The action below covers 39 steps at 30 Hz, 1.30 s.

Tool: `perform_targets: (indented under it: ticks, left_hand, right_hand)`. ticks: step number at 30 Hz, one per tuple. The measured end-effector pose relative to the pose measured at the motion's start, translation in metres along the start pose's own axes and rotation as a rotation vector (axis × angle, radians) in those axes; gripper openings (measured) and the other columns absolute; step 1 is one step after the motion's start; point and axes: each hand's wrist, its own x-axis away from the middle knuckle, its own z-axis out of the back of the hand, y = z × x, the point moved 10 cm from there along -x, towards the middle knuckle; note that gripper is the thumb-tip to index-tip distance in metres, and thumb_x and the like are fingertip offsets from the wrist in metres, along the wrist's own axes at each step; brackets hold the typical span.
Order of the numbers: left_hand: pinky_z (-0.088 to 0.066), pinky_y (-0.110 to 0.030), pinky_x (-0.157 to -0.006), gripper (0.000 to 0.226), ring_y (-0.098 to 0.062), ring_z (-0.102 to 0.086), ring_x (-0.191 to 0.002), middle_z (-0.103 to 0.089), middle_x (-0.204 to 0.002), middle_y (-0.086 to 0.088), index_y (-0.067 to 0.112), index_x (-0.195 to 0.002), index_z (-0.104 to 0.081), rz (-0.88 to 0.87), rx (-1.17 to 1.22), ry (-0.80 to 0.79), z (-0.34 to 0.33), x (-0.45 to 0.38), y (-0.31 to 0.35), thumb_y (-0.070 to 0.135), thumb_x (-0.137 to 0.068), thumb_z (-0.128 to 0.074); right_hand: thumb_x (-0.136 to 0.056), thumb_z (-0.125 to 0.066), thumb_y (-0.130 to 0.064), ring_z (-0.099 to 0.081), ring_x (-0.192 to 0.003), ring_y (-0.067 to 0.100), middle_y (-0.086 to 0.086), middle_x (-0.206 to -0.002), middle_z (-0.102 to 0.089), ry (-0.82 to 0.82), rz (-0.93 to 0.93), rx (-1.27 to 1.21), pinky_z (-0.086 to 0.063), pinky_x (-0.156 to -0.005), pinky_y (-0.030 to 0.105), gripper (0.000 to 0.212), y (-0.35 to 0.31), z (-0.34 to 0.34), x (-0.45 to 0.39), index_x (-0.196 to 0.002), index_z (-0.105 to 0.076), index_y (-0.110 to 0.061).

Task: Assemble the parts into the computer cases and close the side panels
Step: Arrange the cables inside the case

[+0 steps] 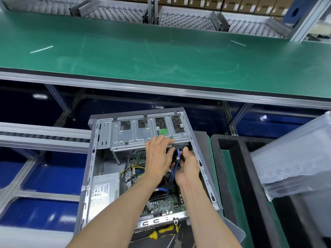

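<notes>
Fingers (161,140) of our left hand (157,158) lie fairly straight and close together, pressing on the lower edge of the drive cage (136,135). Our right hand (187,165) curls around the blue cable (177,161), thumb and fingers pinching near its connector just beneath the cage. Both hands work inside the open computer case (143,167), which lies on its side below the green workbench (161,54). We note the power supply (104,190) at lower left and a yellow-handled screwdriver (163,231) beside the near edge.
</notes>
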Motion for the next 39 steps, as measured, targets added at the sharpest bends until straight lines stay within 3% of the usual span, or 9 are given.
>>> perform_targets:
  ticks: [8, 12, 16, 21, 24, 27, 33, 36, 39]
  left_hand:
    - [-0.032, -0.03, -0.095, 0.03, -0.014, -0.053, -0.111, -0.065, -0.114, 0.008, 0.022, -0.113, -0.07, -0.007, 0.04, -0.204, -0.001, -0.001, -0.004, 0.013, -0.085, -0.072]
    - [-0.034, -0.03, -0.108, 0.029, -0.008, -0.051, -0.114, -0.066, -0.117, 0.01, 0.021, -0.095, -0.072, -0.21, 0.081, -0.402, 0.003, 0.033, 0.016, 0.003, -0.077, -0.057]
    - [-0.043, -0.04, -0.097, 0.014, -0.013, -0.055, -0.087, -0.065, -0.086, 0.009, 0.028, -0.082, -0.054, -0.241, -0.222, -0.544, 0.007, 0.066, 0.013, 0.027, -0.084, -0.04]
    - [-0.045, -0.037, -0.069, 0.055, -0.02, -0.05, -0.066, -0.052, -0.068, 0.006, 0.029, -0.071, -0.048, -0.156, -0.447, -0.72, 0.018, 0.08, -0.002, 0.067, -0.088, -0.012]
    - [-0.04, -0.032, -0.057, 0.068, -0.012, -0.056, -0.063, -0.06, -0.067, 0.004, 0.032, -0.085, -0.061, -0.01, -0.298, -0.845, 0.017, 0.086, -0.002, 0.086, -0.083, -0.02]
    - [-0.048, -0.028, -0.066, 0.056, -0.005, -0.059, -0.067, -0.069, -0.073, 0.009, 0.021, -0.125, -0.062, 0.155, 0.059, -0.883, 0.01, 0.085, 0.014, 0.065, -0.09, -0.058]
    - [-0.058, -0.034, -0.066, 0.007, -0.014, -0.058, -0.055, -0.063, -0.06, 0.0, -0.001, -0.093, -0.07, 0.535, 0.521, -0.722, -0.011, 0.09, 0.006, 0.001, -0.094, -0.064]
    - [-0.051, -0.027, -0.057, 0.02, -0.01, -0.054, -0.057, -0.061, -0.065, -0.001, 0.005, -0.085, -0.073, 0.578, 0.491, -0.684, -0.012, 0.096, -0.012, 0.002, -0.098, -0.058]
    - [-0.044, -0.027, -0.061, 0.027, -0.008, -0.052, -0.055, -0.059, -0.06, 0.004, 0.001, -0.083, -0.072, 0.435, 0.319, -0.658, -0.003, 0.089, -0.02, 0.015, -0.101, -0.057]
  right_hand:
    - [-0.106, -0.045, -0.04, -0.061, -0.091, 0.02, 0.005, -0.098, -0.07, 0.018, 0.063, 0.289, -0.045, -0.078, 0.036, 0.033, -0.009, 0.007, 0.012, -0.105, -0.066, -0.015]
    - [-0.106, -0.045, -0.024, -0.064, -0.062, 0.018, 0.006, -0.073, -0.071, -0.051, 0.004, 0.355, -0.05, -0.058, 0.031, 0.027, -0.003, 0.007, 0.026, -0.093, -0.065, -0.01]
    - [-0.088, -0.051, 0.015, -0.058, -0.054, 0.018, 0.009, -0.064, -0.06, -0.211, 0.046, 0.609, -0.054, -0.051, 0.032, 0.02, -0.005, 0.001, 0.042, -0.09, -0.054, -0.005]
    - [-0.099, -0.054, 0.002, -0.067, -0.062, 0.029, 0.023, -0.075, -0.066, -0.261, 0.05, 0.772, -0.062, -0.069, 0.05, 0.012, -0.007, 0.008, 0.057, -0.09, -0.06, 0.006]
    - [-0.094, -0.067, -0.002, -0.074, -0.087, 0.033, 0.031, -0.101, -0.07, -0.312, -0.024, 0.66, -0.063, -0.071, 0.045, 0.019, -0.011, 0.009, 0.061, -0.101, -0.064, 0.016]
    - [-0.09, -0.072, -0.004, -0.072, -0.089, 0.028, 0.026, -0.105, -0.07, -0.341, -0.048, 0.589, -0.063, -0.077, 0.044, 0.023, -0.008, 0.01, 0.065, -0.106, -0.07, 0.012]
    - [-0.102, -0.055, -0.01, -0.062, -0.062, 0.019, 0.009, -0.07, -0.067, -0.302, -0.044, 0.733, -0.061, -0.071, 0.046, 0.016, -0.002, 0.012, 0.067, -0.099, -0.067, 0.001]
    - [-0.1, -0.058, -0.014, -0.066, -0.089, 0.025, 0.013, -0.096, -0.071, -0.227, 0.055, 0.982, -0.061, -0.074, 0.05, 0.015, -0.01, 0.018, 0.067, -0.102, -0.067, -0.003]
    - [-0.094, -0.063, -0.006, -0.069, -0.071, 0.024, 0.02, -0.088, -0.07, -0.11, 0.254, 1.05, -0.064, -0.069, 0.046, 0.016, -0.029, 0.021, 0.069, -0.094, -0.07, 0.008]
